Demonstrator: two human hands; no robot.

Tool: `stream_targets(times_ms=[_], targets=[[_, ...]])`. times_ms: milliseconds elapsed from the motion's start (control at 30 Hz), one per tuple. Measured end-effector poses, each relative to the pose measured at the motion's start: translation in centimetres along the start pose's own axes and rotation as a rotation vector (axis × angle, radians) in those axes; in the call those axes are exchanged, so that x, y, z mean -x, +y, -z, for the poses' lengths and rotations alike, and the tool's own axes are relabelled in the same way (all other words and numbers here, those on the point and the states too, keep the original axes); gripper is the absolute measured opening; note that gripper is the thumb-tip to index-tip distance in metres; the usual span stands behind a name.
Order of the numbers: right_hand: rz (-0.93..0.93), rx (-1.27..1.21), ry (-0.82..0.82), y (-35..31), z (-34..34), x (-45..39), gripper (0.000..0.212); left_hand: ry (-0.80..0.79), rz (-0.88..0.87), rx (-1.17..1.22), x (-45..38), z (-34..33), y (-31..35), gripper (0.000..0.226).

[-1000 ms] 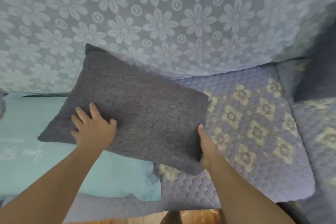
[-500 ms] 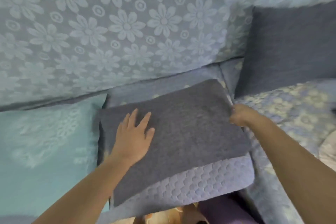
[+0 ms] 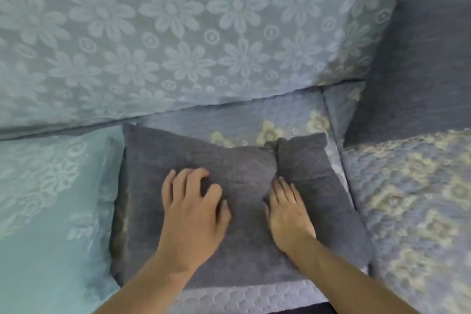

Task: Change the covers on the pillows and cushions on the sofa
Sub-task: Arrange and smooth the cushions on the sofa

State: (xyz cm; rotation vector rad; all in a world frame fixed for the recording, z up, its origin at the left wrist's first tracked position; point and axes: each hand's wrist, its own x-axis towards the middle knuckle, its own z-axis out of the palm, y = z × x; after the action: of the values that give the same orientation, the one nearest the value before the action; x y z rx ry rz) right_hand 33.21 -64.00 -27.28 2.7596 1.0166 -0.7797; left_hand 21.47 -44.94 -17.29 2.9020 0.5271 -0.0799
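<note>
Turquoise cover (image 3: pixel 51 211) lies flat on the sofa seat at left. Beside it, grey pillow (image 3: pixel 158 211) lies on the quilted seat cushion (image 3: pixel 229 296), its top bunched into a fold. Left hand (image 3: pixel 193 214) rests on it, fingers curled, gathering fabric. Right hand (image 3: pixel 290 211) presses flat, fingers straight. Second grey pillow (image 3: pixel 420 71) leans upright at far right.

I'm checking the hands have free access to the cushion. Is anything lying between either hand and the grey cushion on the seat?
Nothing visible does. The left hand rests on top of the grey cushion with its fingers bent into the fabric, and the right hand presses straight fingers into a crease beside it. Both touch the cover directly.
</note>
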Motion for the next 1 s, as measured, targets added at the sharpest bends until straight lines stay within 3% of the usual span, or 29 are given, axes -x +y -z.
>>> stream_targets(times_ms=[67, 133, 167, 267, 367, 467, 567, 633, 667, 700, 733, 767, 833, 867, 933, 1000], targets=[[-0.003, -0.045, -0.026, -2.3, 1.7, -0.1, 0.075, 0.098, -0.135, 0.107, -4.4, 1.9, 4.2, 0.025], [0.019, -0.004, 0.122, -5.2, 5.2, -1.0, 0.073, 0.098, -0.176, 0.157, -7.9, 1.9, 7.6, 0.034], [0.063, 0.001, 0.180, -6.3, 6.1, -0.9, 0.073, 0.044, -0.129, 0.161, -8.3, 0.6, 7.4, 0.040], [0.150, -0.154, 0.115, -6.3, 3.3, 1.7, 0.066, -0.232, 0.108, 0.022, -3.9, -4.9, 1.0, 0.069], [0.272, -0.064, 0.088, -2.6, -0.2, 5.3, 0.060, -0.409, 0.126, -0.142, 0.3, -8.3, -3.9, 0.077], [0.070, -0.205, 0.112, -1.6, 2.4, 6.7, 0.063, -0.377, 0.163, -0.139, -1.3, -8.4, -3.2, 0.071], [-0.231, -0.584, 0.350, -2.9, 9.4, 5.1, 0.060, -0.412, 0.159, -0.112, -3.5, -8.0, -3.1, 0.075], [-0.159, -0.651, 0.624, -2.5, 11.2, 5.3, 0.051, -0.431, 0.182, -0.114, -4.0, -7.0, -3.7, 0.077], [-0.073, -0.592, 0.633, -1.6, 9.3, 6.4, 0.048, -0.452, 0.185, -0.155, -4.2, -6.6, -3.9, 0.078], [-0.063, -0.499, 0.472, 0.0, 6.6, 7.8, 0.048, -0.482, 0.186, -0.175, -4.6, -6.3, -4.1, 0.078], [-0.176, -0.407, 0.253, 2.5, 2.6, 9.7, 0.051, -0.535, 0.187, -0.185, -4.9, -5.8, -4.0, 0.079], [-0.488, -0.462, 0.034, 5.4, -1.6, 12.5, 0.056, -0.558, 0.180, -0.206, -4.9, -5.3, -3.6, 0.078], [-1.142, -0.737, -0.224, 9.6, -6.1, 17.3, 0.055, -0.570, 0.174, -0.291, -5.4, -5.0, -2.5, 0.076], [-1.210, -0.850, -0.216, 10.4, -6.8, 18.9, 0.050, -0.594, 0.224, -0.312, -5.6, -4.8, -2.3, 0.075], [-1.165, -1.134, -0.117, 9.4, -6.3, 19.9, 0.045, -0.629, 0.304, -0.295, -6.0, -3.5, -1.4, 0.072], [-1.088, -1.816, -0.027, 7.3, -4.3, 18.6, 0.049, -0.588, 0.297, -0.247, -6.9, -2.1, 0.6, 0.066]])
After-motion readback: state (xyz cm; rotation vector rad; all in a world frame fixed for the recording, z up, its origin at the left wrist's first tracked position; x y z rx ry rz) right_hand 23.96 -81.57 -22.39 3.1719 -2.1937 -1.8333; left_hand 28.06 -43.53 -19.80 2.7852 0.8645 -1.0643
